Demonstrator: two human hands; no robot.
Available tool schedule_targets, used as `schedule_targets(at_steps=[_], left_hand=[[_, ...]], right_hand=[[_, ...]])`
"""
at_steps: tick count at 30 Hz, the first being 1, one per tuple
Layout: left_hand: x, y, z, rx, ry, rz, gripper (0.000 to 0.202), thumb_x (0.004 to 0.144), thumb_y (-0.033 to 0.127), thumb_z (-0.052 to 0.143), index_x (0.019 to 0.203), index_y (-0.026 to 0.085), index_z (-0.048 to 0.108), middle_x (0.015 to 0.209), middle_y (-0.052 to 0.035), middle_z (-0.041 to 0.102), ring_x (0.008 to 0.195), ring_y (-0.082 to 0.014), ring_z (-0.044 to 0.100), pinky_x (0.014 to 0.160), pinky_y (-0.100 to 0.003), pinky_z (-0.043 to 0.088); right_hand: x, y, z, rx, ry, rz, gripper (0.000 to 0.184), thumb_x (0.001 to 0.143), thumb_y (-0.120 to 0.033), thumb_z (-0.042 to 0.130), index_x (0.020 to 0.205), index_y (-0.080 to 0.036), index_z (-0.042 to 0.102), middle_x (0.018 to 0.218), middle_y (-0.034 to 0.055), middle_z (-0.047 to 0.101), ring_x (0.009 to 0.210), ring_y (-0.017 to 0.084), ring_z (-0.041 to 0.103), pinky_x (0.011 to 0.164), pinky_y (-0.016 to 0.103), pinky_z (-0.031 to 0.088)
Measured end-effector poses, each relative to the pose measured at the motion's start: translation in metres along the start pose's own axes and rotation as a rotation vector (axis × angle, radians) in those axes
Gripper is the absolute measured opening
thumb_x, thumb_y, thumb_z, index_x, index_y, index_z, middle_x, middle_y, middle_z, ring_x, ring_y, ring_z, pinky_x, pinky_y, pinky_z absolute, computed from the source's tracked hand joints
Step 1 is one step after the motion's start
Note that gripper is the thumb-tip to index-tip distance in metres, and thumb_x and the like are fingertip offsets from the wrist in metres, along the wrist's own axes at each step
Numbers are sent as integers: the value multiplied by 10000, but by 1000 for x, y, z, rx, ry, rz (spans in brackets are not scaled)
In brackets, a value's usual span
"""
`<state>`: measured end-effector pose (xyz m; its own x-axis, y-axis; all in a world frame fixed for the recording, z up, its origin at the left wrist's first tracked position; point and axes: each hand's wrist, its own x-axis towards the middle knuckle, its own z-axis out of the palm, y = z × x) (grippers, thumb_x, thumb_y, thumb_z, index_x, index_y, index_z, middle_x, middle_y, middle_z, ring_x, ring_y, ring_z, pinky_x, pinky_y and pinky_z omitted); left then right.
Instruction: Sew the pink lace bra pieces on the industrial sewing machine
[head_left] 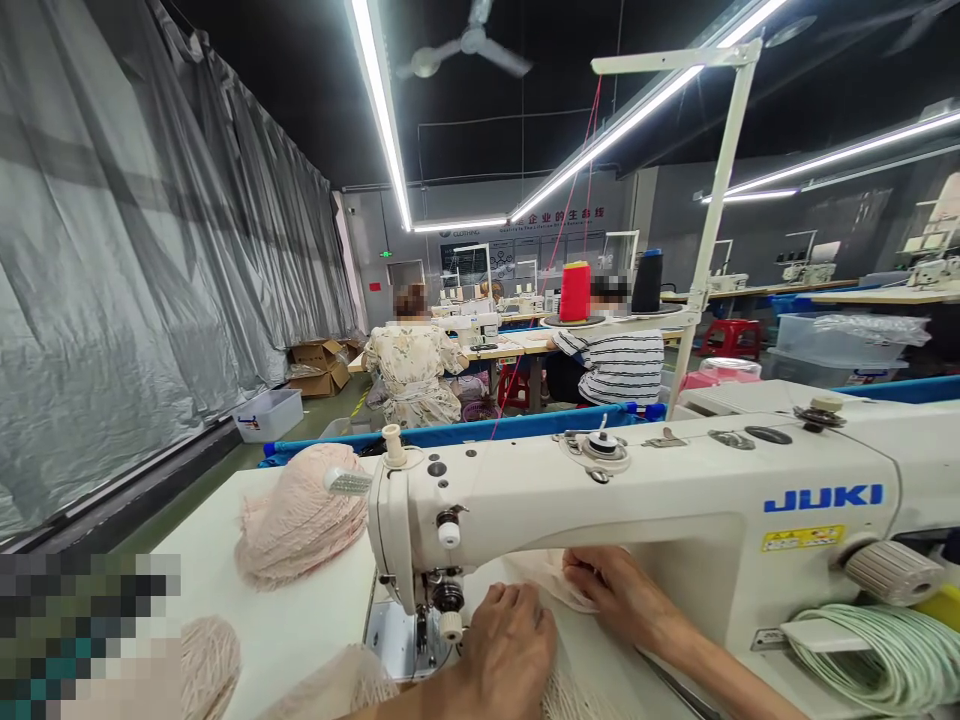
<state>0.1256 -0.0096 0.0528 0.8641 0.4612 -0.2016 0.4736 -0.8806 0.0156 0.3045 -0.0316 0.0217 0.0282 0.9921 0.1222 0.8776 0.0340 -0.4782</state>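
Observation:
A white JUKI sewing machine (570, 490) stands in front of me, its needle area (431, 635) at the lower left. Just right of the needle, my left hand (514, 635) is closed, its fingers curled down on thin pale pink fabric (551, 572). Under the machine arm, my right hand (619, 592) pinches the far edge of that fabric. More pale pink cloth (330, 685) lies at the front left, and a gathered pink pile (307, 515) rests on the table (277, 630) behind the machine head. My fingertips are partly hidden.
Coiled pale green cord (885, 655) hangs at the machine's right. Beneath my right forearm lies a thin dark metal tool (679, 685). A red thread cone (575, 292) and a black one (646, 282) stand behind. Two people (412, 370) sit at machines ahead.

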Motion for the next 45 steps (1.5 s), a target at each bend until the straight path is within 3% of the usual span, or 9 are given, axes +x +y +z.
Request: schedule_targets(at_steps=[7,10,20,22,25,28,32,37,45], left_hand=[[-2,7,-6,-70,27,-44,598,661,95,620,1238,50,471,1287,-192,466,1135,-319,471,1010,-409,356],[0,6,-2,-152,78,-50,714,615,66,622,1298,70,414,1310,-177,451,1164,-318,450,1032,-402,340],[6,-5,16,-297,142,5,749,582,7,536,1315,79,398,1352,-164,429,1253,-290,375,1108,-403,208],[5,-6,17,-404,155,-11,778,539,-27,519,1304,66,414,1350,-179,427,1256,-311,365,1108,-423,194],[4,-6,16,-762,242,-62,656,536,-35,516,1180,88,539,1290,-158,493,1227,-312,398,1099,-408,214],[12,-3,16,-1007,334,-160,379,664,46,510,1024,113,606,1144,-135,586,1121,-285,503,1032,-403,327],[33,2,14,-1293,330,-334,116,760,131,462,768,119,577,704,-71,628,730,-232,645,741,-376,522],[46,4,14,-1591,369,-475,175,711,11,423,638,160,477,563,16,579,588,-149,635,644,-292,539],[40,5,12,-1772,370,-460,263,714,-49,375,622,140,532,557,7,629,548,-120,626,672,-288,536]], right_hand=[[2,5,4,3,25,14,193,925,-320,547,987,-149,610,951,17,641,803,151,631,722,337,527],[-2,3,1,-3,42,16,179,930,-312,540,955,-151,613,921,14,643,787,141,629,724,334,523],[-17,3,-4,28,13,-103,124,887,-209,595,778,-149,600,811,-18,624,758,125,610,707,305,511],[-15,4,-1,17,28,-85,167,901,-224,579,753,-149,597,792,-20,624,757,126,612,717,313,508],[-13,6,1,18,50,-43,180,903,-272,580,775,-148,602,781,-21,625,733,126,614,701,312,510],[-10,6,3,55,60,-30,193,904,-301,578,788,-148,604,769,-24,624,707,122,613,677,301,513],[-9,5,5,127,58,-66,204,905,-306,576,782,-146,601,750,-29,618,690,119,611,651,288,511],[-10,5,6,209,41,-139,213,897,-299,588,747,-147,593,777,-20,622,726,123,610,675,296,508],[-10,11,6,278,34,-101,216,914,-314,561,784,-145,597,744,-32,609,673,115,603,636,280,506]])
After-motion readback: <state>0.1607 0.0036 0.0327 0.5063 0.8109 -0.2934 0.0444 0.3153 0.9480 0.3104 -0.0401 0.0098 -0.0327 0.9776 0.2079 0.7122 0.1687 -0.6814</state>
